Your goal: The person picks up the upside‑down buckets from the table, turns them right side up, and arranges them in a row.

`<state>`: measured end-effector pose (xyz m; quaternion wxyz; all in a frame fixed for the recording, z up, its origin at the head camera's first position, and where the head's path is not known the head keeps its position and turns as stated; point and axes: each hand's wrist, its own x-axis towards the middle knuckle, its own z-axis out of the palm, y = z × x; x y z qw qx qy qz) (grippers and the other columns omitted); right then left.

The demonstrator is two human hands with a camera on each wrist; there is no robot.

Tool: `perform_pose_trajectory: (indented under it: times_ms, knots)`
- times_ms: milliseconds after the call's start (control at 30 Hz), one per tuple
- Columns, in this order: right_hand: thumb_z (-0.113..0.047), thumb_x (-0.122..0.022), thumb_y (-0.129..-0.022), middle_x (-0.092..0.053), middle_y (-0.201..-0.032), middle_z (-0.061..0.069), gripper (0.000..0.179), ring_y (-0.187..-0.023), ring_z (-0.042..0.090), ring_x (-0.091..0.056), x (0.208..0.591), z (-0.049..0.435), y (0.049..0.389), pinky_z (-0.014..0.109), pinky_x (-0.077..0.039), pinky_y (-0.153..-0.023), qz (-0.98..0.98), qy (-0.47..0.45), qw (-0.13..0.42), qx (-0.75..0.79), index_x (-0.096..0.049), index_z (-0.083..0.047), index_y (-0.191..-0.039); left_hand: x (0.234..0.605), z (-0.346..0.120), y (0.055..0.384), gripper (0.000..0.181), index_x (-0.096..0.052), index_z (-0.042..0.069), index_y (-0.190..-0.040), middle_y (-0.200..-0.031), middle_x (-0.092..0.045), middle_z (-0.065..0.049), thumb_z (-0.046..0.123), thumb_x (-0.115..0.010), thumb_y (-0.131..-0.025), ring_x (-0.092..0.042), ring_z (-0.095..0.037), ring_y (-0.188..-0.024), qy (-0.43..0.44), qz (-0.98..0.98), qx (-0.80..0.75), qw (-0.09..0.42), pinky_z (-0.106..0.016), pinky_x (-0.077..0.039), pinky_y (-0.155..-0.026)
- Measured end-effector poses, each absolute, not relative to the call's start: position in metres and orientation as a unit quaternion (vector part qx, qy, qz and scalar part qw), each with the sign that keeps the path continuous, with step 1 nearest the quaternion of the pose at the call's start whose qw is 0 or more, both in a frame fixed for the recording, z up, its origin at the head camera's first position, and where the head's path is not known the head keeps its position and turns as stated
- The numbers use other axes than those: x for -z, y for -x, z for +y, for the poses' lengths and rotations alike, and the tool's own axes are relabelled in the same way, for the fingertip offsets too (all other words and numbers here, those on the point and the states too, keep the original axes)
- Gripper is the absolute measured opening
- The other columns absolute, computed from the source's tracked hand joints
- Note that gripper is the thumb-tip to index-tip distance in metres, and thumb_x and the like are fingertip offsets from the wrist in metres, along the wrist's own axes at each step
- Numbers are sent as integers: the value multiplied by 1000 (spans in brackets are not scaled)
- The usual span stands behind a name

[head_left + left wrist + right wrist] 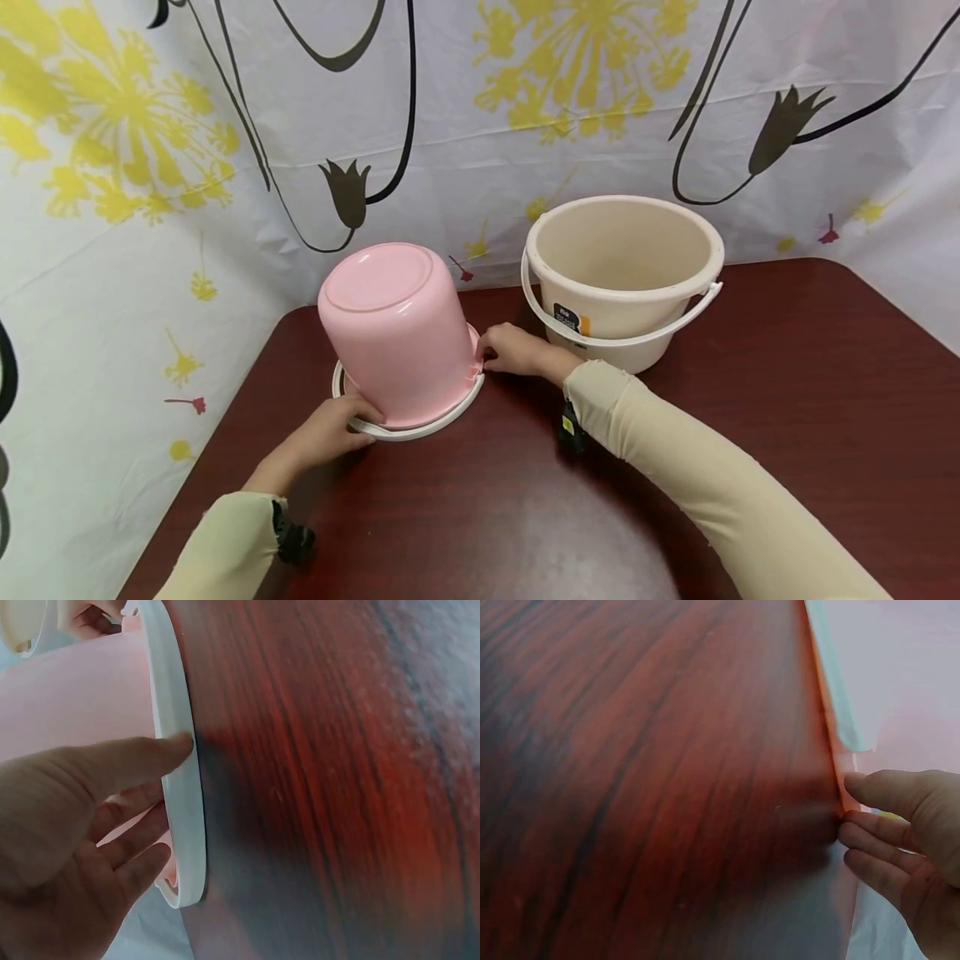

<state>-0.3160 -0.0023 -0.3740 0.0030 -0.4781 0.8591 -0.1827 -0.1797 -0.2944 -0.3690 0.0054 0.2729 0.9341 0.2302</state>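
A pink bucket (397, 333) stands upside down on the dark red table (750, 375), its white handle (420, 429) lying flat around the rim. My left hand (333, 429) holds the front-left rim; in the left wrist view the thumb and fingers of that hand (172, 769) pinch the white handle (184, 825) against the pink bucket's wall (82, 690). My right hand (510, 348) grips the rim on the right side. In the right wrist view this hand's (855, 810) fingertips curl at the rim's edge, where the pink bucket (907, 675) meets the table (630, 787).
A cream bucket (622, 283) stands upright just right of the pink one, its handle hanging down in front. A flowered white sheet (525, 100) hangs behind and to the left of the table. Bare tabletop stretches to the front and right.
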Motion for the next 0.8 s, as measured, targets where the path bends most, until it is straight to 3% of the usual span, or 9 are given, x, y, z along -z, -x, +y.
perform_pose_trajectory:
  times_ms: [533, 800]
  knots:
    - [-6, -72, -75, -61, -84, 4, 11, -83, 19, -57, 377, -1, 312, 30, -45, -77, 866, 468, 7, 176, -66, -6, -84, 372, -294, 180, 16, -67, 5, -86, -86, -63, -2, 0, -73, -72, -57, -19, -83, -308, 921, -236, -26, -33, -45, -75]
    - [-8, -71, -77, -62, -85, 6, 11, -83, 20, -57, 378, 2, 313, 30, -45, -76, 855, 478, -27, 200, -64, -7, -86, 363, -298, 178, 20, -66, 8, -91, -91, -62, 0, 0, -72, -74, -56, -16, -87, -305, 911, -273, -45, -33, -46, -76]
